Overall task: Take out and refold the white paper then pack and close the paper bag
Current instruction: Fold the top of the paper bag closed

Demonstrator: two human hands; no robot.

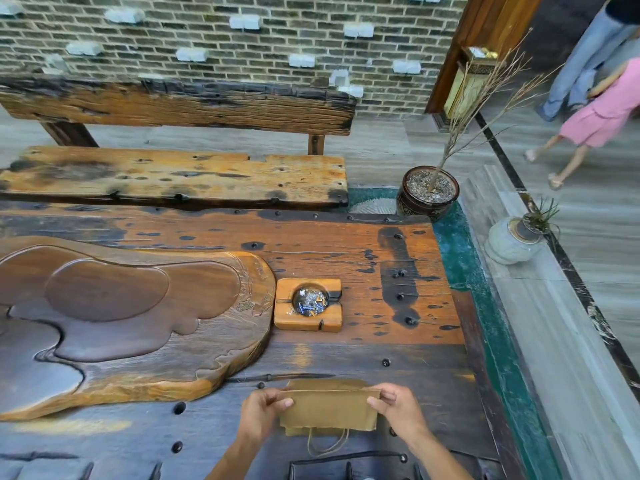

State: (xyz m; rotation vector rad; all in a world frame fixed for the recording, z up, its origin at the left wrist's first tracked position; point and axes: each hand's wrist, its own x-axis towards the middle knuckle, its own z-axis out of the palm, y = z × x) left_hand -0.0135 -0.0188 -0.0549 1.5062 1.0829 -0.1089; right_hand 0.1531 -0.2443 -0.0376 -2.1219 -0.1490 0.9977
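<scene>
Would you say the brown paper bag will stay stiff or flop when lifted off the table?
The paper bag probably flexes rather than holds rigid: it lies flat and folded, pinched at both ends by the left hand and right hand. It looks light, and its string handle would likely dangle.

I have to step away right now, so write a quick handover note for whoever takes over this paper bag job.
Left hand: pinching the left edge of the bag.
Right hand: pinching the bag's right edge.
Bag: flat, folded over, held just above the near edge of the table, with its string handle hanging toward you.
White paper: not visible; cannot tell whether it is inside the bag.
Done: the bag looks folded shut, though whether the paper was refolded and packed cannot be confirmed.
Left: check the paper is inside, finish closing the bag, set it down.
</scene>
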